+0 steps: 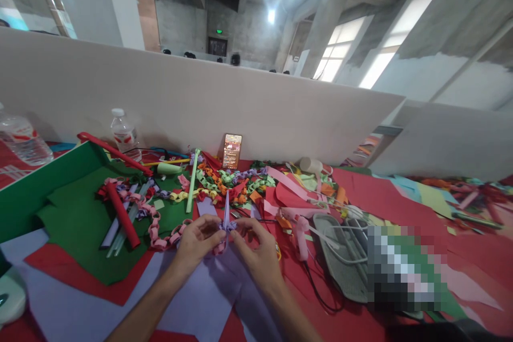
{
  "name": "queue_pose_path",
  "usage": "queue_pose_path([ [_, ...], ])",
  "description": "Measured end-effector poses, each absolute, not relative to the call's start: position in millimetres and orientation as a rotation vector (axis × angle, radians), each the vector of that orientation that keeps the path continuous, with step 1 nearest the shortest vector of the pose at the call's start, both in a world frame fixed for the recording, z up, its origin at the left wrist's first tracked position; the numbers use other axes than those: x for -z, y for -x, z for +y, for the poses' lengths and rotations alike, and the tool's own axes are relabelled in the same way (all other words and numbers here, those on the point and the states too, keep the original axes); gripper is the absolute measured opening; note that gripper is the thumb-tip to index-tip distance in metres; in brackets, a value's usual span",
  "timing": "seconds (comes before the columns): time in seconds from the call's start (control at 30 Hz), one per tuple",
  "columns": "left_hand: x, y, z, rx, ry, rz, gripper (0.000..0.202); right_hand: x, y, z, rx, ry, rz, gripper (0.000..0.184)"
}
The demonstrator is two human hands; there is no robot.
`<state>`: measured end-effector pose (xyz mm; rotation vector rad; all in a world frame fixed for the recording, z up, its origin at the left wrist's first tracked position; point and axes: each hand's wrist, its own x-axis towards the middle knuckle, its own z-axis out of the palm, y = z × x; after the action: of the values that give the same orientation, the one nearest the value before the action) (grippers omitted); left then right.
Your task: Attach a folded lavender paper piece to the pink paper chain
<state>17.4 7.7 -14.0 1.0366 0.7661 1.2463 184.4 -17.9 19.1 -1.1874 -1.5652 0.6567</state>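
My left hand (197, 241) and my right hand (256, 248) meet at the middle of the table, both pinching a small folded purple paper piece (226, 220) whose thin point sticks up between them. The fingers of both hands are curled round its base. A pink paper chain (157, 232) lies just left of my left hand. Under my forearms lies a flat purple paper sheet (204, 299).
Green paper sheets (76, 224) with a rolled red tube (122, 215) lie at left. A multicoloured paper chain (224, 179), a lit phone (232, 150) leaning on the white partition (200, 101), two water bottles (124, 136), and a grey pouch (344, 256) crowd the red table.
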Motion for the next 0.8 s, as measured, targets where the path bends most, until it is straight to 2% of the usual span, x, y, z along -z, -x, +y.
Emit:
queue_pose_path([
  [0.3,-5,-20,-1,-1.255,-0.754,0.751,0.04,-20,-185,-21,-0.704,1.162,-1.481,0.025],
  [0.47,-13,-17,-2,-1.258,-0.6,0.727,0.044,-17,-186,-23,-0.694,1.146,-1.448,0.022],
  [0.67,-13,-16,-2,-1.254,-0.598,0.736,0.04,-14,-183,-24,-0.647,1.163,-1.506,0.02],
  [0.8,-2,-13,3,-1.354,-0.805,0.871,0.042,-11,-181,-25,-0.596,1.159,-1.545,0.019],
])
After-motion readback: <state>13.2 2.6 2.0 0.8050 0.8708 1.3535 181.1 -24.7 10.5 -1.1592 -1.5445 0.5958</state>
